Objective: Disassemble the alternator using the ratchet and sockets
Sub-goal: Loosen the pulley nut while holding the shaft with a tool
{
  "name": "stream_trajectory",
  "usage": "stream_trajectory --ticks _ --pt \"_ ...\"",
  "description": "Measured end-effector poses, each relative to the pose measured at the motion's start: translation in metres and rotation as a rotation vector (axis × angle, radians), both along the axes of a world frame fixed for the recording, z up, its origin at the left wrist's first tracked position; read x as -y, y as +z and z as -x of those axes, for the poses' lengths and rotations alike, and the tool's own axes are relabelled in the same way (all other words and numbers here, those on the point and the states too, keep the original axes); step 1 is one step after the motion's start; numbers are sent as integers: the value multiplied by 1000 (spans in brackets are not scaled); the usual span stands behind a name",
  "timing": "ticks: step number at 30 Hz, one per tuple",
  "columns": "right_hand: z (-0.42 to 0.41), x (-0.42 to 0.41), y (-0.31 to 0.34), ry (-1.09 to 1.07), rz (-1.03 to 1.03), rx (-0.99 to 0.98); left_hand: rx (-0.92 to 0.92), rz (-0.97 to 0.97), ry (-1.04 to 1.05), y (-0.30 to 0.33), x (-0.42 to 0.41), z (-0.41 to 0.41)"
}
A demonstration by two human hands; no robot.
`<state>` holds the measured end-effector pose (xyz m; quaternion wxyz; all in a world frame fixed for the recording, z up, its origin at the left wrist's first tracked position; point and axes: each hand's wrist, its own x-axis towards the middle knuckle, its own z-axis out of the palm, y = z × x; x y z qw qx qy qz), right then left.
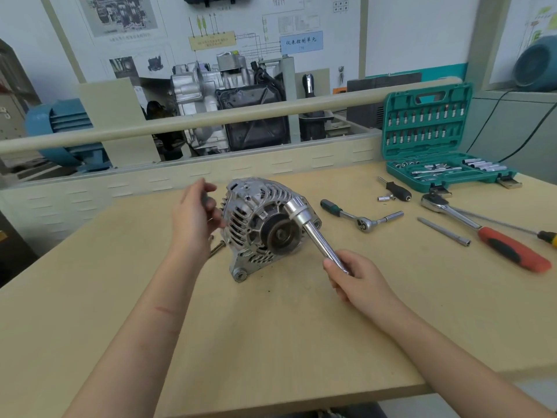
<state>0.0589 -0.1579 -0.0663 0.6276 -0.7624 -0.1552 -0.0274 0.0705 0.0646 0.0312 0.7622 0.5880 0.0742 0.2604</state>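
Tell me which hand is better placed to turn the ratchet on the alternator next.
Right. The right hand already grips the ratchet handle, with its head set on the alternator. The left hand is at the alternator's far side, fingers curled round something dark, likely better used for steadying.

Left hand (193, 218) raised — fingers curled, right hand (358, 279) gripping

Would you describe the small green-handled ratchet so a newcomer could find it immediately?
Start at the alternator mid-table and look right. The small ratchet lies there untouched, extension fitted. Its green-and-black grip marks it out from the bigger red-handled ratchet farther right.
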Motion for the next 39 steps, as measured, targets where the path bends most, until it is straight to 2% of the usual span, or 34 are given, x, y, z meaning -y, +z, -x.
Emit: stream_trajectory --ticks 3,5,9,14,18,20,27,35,39 --pt "0 1 0 -3 -18 -7 -80 69 31 -15 -23 2" --pt "-1 1 0 -7 -20 -7 -154 -5 86 -29 -38 4" --pt "-1 1 0 -17 -24 -2 -221 -372 210 -64 -59 13" --pt "-1 1 0 -15 -27 3 -316 -841 252 -97 -74 24" --pt "-1 1 1 -18 -33 -1 -366 -1063 217 -104 -82 25" --pt "0 1 2 -19 -27 -1 -375 -1088 227 -104 -83 24" --pt "2 1 4 -24 -22 -17 -389 -963 247 -104 -82 23" --pt "3 2 5 -33 -33 -34 -475 -1045 267 -105 -80 20" --pt "2 4 4 -45 -50 -50 -331 -991 407 -97 -69 24"
